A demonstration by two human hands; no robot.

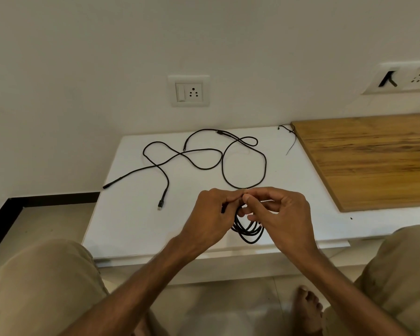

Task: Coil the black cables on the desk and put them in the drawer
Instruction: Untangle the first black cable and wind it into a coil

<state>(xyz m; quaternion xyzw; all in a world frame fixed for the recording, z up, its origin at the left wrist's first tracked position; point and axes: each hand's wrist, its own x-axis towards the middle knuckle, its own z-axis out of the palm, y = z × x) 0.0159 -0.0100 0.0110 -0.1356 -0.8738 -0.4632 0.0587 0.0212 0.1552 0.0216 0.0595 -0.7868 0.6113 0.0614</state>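
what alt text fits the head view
A person's left hand and right hand hold a small coil of black cable over a white desk. More loose cable lies in loops behind them, with a board at the right and a socket on the wall.

Place: plain room in a home, probably a bedroom or study corner.
Landmark: low white desk (136, 226), set against a bare white wall (83, 57).
Behind the desk: household wall socket (190, 90) with one switch, just above the far edge.
Right of the desk, higher up: second switch plate (407, 80).
On the desk, right part: wooden board (374, 161), lying flat.
On the desk, middle: loose black cables (204, 154), charger kind.
Left of the desk: pale floor tiles (46, 221), black skirting (58, 197).
In front of the desk: bare foot (307, 309) on the tiles, knees in beige cloth; home dress.
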